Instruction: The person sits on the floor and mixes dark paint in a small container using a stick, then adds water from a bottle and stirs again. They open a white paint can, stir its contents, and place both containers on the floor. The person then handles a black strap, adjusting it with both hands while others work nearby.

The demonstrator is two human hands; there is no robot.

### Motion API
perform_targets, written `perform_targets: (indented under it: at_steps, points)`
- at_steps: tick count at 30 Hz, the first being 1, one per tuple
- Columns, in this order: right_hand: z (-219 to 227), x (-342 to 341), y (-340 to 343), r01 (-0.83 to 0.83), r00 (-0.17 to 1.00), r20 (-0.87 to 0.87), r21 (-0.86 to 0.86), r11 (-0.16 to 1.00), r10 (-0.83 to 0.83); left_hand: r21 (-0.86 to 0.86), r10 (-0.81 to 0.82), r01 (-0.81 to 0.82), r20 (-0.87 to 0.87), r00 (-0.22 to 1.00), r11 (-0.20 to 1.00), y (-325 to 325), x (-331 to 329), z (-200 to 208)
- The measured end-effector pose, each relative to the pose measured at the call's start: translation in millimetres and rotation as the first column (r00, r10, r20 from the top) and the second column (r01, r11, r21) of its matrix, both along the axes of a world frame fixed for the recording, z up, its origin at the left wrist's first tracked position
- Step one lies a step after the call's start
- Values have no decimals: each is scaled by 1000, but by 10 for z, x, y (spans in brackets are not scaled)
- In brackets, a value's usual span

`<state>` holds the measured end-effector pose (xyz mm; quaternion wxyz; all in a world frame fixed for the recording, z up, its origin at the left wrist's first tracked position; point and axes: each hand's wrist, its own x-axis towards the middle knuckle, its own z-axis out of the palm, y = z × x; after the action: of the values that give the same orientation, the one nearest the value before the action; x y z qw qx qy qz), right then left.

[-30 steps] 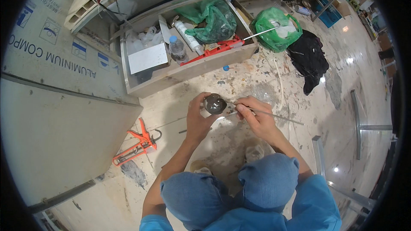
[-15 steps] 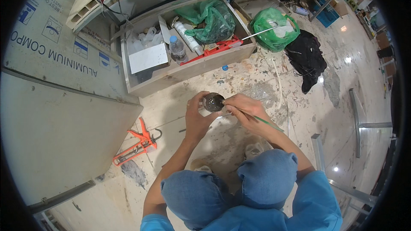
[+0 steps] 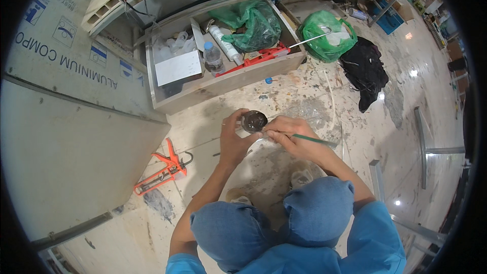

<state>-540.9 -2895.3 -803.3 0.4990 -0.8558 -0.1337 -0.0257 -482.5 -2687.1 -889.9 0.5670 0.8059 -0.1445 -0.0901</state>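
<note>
My left hand (image 3: 234, 139) is wrapped round a small clear cup (image 3: 245, 123) with dark, wet-looking contents (image 3: 255, 120). Between the thumb and fingers of my right hand (image 3: 289, 131) is a slim paintbrush-like stick (image 3: 314, 140) with a green handle. Its handle points out to the right, past my wrist. The other end is at the cup's right rim, mostly hidden by my fingers, so I cannot tell whether it has bristles. Both hands are close together above the floor, in front of my knees.
An orange caulking gun (image 3: 165, 167) lies at left beside a pale panel (image 3: 71, 157). Ahead, a wooden box (image 3: 223, 79) holds a bottle, a sealant tube, a red caulking gun and a green bag. Another green bag (image 3: 324, 45), black cloth (image 3: 365, 71) and metal bars (image 3: 421, 147) lie at right.
The green handle has swung to lie flatter, its free end a little higher. The cup is tipped slightly differently, showing more of its dark contents. Both hands keep their hold.
</note>
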Motion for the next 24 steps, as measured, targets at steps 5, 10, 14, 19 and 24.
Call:
perform_targets:
  at_steps: [5,10,14,19,24]
  points:
    - [0,-9,-20,99,994,41,-5,995,-99,-16,5,-5,-37,999,1000,3,10,-41]
    - [3,-14,24,16,998,69,-43,999,-13,-27,-3,3,24,1000,1000,3,18,-82]
    - [10,-61,4,71,996,-60,-8,997,-72,-41,10,-9,26,1000,999,-2,5,-112]
    - [-60,32,13,8,997,75,20,1000,-10,-22,-8,9,64,998,1000,-21,9,-120]
    - [-30,-2,-111,-9,997,-71,2,1000,9,-6,-7,7,45,999,1000,3,0,-102]
